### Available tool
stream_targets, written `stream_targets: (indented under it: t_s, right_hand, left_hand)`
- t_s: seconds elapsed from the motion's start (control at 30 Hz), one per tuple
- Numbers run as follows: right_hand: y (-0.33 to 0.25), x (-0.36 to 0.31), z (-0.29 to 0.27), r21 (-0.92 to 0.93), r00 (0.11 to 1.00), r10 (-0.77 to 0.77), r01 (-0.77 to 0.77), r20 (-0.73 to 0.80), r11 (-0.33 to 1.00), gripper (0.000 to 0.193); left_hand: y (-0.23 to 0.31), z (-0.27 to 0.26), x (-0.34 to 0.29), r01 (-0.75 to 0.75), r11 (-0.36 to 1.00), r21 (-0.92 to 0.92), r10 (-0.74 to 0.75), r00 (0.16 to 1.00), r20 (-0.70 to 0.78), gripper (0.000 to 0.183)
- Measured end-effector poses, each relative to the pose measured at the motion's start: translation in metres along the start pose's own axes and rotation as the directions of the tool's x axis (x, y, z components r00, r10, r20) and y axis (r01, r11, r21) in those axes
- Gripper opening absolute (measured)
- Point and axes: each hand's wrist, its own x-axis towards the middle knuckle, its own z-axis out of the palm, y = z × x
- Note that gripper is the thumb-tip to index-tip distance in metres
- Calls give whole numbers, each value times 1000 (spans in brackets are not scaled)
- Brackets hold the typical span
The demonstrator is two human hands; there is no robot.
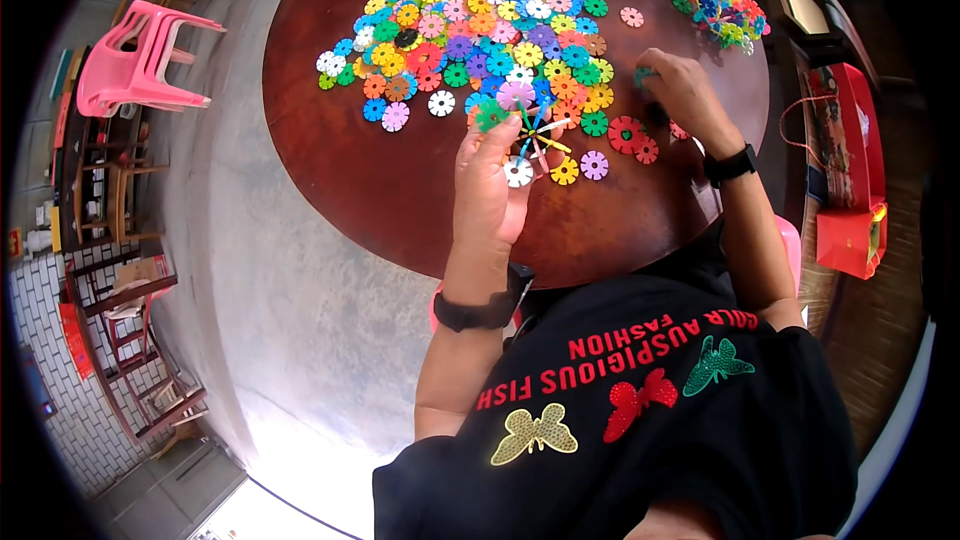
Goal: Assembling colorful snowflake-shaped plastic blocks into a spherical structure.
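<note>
My left hand [484,180] grips a partly joined cluster of slotted plastic discs [534,134] above the near side of the round table. Its pieces stick out like spokes, among them green, purple, white, yellow and blue ones. To the right, my right hand [684,92] is closed, with a teal slotted disc [643,77] between its fingertips, apart from the cluster. A wide heap of loose slotted discs [480,25] in many colours spreads over the tabletop beyond my hands. Near the cluster lie a yellow disc [565,171] and a lilac disc [594,165].
The dark reddish-brown table [370,200] holds joined disc clusters [715,0] at its far right. Stacked pink plastic stools [140,60] stand on the left. Red bags [850,155] are at the right, and wooden chairs [120,340] line the left wall.
</note>
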Motion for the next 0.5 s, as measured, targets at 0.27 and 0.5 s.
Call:
stream_targets:
  t_s: [0.27, 0.5]
  right_hand:
    - [-62, 3, -38, 442, 973, 145, -212, 181, 872, 11]
    - [-14, -5, -21, 300, 998, 51, -55, 22, 952, 12]
  left_hand:
    - [-3, -7, 2, 135, 979, -152, -130, 991, 45, 26]
    - [0, -14, 4, 139, 975, -174, -125, 988, 90, 26]
